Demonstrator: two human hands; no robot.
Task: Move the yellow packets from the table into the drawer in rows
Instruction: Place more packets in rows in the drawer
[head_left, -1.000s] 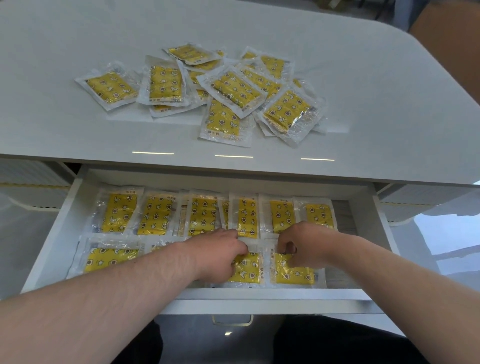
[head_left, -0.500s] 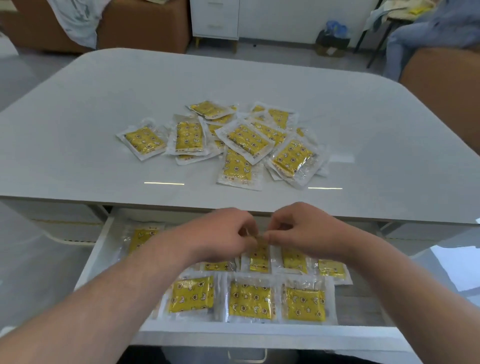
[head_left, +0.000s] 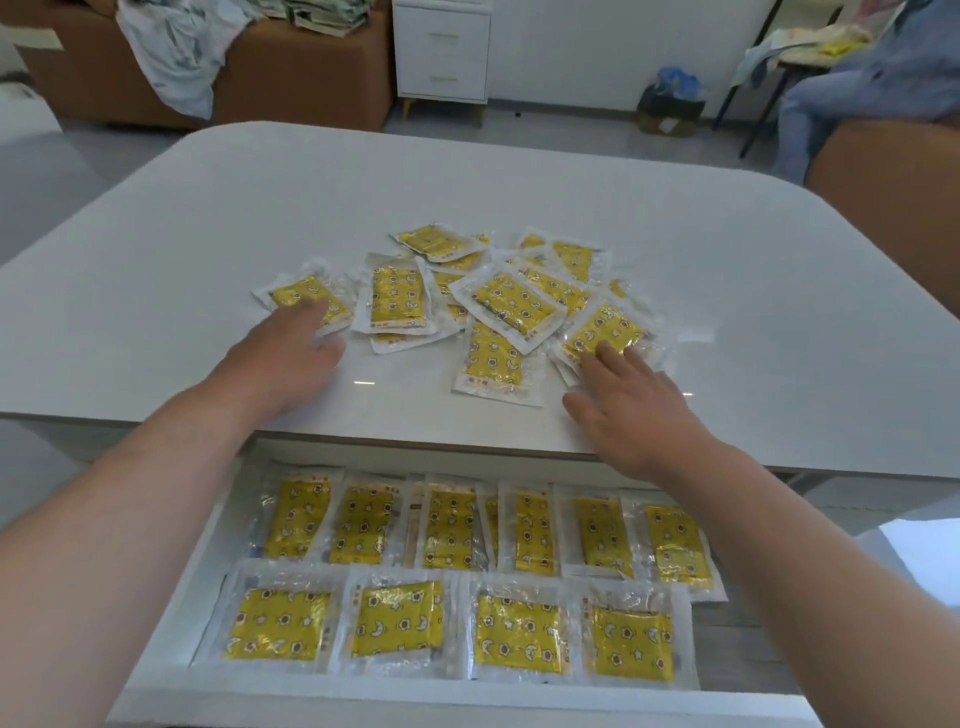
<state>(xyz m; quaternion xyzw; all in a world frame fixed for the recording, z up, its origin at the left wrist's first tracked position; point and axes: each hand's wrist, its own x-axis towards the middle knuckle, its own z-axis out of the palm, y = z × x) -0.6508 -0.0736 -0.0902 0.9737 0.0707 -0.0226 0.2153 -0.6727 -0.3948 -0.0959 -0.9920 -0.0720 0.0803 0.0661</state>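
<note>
While both hands reach over it, the white round-cornered table carries a loose pile of yellow foil packets at its middle. Each packet is sealed in a clear plastic wrapper and printed with small stars and moons. The packets overlap at mixed angles.

The left hand lies flat with its fingers straight, the tips touching the leftmost packet. The right hand is likewise spread, its fingertips resting on the rightmost packet. Neither hand grips anything.

Below the table's near edge the white pull-out drawer stands open. Its back row holds six packets set upright side by side, some slightly overlapping. Its front row holds four packets laid crosswise.

A strip of bare drawer floor shows to the right of the front row. Bare tabletop surrounds the pile on all sides, well clear of the table's edges.
</note>
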